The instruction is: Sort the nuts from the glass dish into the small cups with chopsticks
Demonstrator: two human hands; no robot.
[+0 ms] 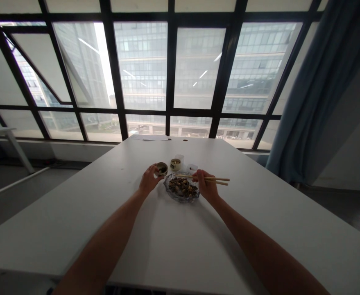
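Pinches 2 chopsticks [221,179] in the right hand [208,187] over the glass plate [182,200], well in from the table's [167,246] near edge; grips a small bowl [161,174] in the left hand [148,180], likely light, hard, best held by its sides.

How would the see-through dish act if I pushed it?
The dish would probably slide, not tip: it looks wide and low on the smooth table. Its wavy rim holds its shape, so it seems stiff. The loose pieces inside might shift if it tilted.
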